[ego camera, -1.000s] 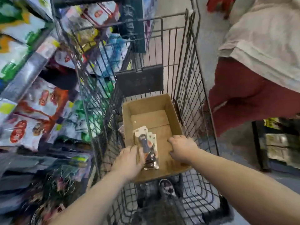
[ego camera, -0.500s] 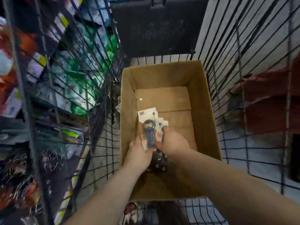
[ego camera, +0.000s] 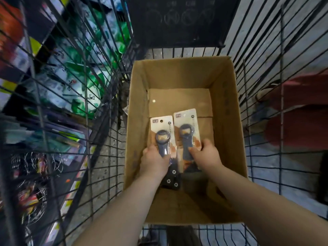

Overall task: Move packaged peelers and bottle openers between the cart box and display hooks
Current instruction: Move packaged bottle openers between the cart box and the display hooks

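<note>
Head view: two carded bottle openers point(ego camera: 162, 137) point(ego camera: 187, 134), one per hand point(ego camera: 155, 161) point(ego camera: 206, 154).

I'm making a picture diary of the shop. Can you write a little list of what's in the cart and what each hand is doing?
place: wire shopping cart beside store shelves
box: open cardboard box standing in the cart
left hand: left hand grips a packaged bottle opener
right hand: right hand grips a second packaged opener
packs: side by side, hang holes pointing away from the person
under the packs: dark packaging with white symbols, contents not clear
peelers: none clearly visible
</note>
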Available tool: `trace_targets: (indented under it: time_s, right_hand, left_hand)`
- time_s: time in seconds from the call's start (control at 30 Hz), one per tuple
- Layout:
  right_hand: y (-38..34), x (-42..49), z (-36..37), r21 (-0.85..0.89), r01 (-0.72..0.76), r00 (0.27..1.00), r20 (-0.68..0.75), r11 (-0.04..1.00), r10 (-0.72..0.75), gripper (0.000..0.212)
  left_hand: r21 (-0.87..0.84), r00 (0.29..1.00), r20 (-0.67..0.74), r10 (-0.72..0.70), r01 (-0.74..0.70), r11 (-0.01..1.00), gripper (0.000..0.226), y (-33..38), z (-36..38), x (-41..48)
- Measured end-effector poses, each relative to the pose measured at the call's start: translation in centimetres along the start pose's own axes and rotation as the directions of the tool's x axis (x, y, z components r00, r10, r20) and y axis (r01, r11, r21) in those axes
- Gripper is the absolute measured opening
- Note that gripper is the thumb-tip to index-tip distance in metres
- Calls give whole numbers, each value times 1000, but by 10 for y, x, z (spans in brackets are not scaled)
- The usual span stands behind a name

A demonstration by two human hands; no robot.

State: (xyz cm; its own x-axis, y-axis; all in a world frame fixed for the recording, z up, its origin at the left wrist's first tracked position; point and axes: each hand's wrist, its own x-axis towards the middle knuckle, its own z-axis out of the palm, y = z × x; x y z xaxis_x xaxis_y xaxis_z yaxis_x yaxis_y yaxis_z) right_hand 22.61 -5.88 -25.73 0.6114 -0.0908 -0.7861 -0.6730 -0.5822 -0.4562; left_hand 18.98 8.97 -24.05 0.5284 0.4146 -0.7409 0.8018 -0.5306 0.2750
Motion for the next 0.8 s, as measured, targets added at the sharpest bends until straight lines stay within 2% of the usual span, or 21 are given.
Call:
trace_targets:
  time_s: [0.1,0.17,0.23,0.3,0.37,0.47,0.6,0.8]
  right_hand:
    - [6,-2,-10,28,2,1000,-9,1000,-2,46]
    - [8,-2,-10,-13,14,1000,-12,1000,-14,42]
    - [9,-3,-9,-29,20,1000,-22,999,-21,36]
    - [10,-3,-8,-17,31,999,-27,999,-32,34]
    - [9,-7,-10,8,46,998,-41,999,-45,32]
    - [3,-18,-16,84,68,997,-45,994,-65,27]
    - [-25,-48,-30,184,129,992,-39,974,-124,29]
    - [-91,-111,-59,219,265,964,-50,939,-261,23]
  left_hand:
    - [78,997,-73,-26,32,996,72,5,12,0]
    - [105,994,-106,-34,45,993,81,7,18,1]
    - [101,989,-143,-41,55,993,82,8,21,1]
    - [73,981,-191,-30,44,996,72,9,21,-1]
    - [-32,983,-182,-14,9,999,52,9,16,-6]
    - [-295,995,-98,-18,-12,955,28,11,2,-16]
    - [-494,993,-117,-20,-41,868,17,17,-32,-40]
    - [-633,990,-138,3,-91,769,20,34,-102,-97]
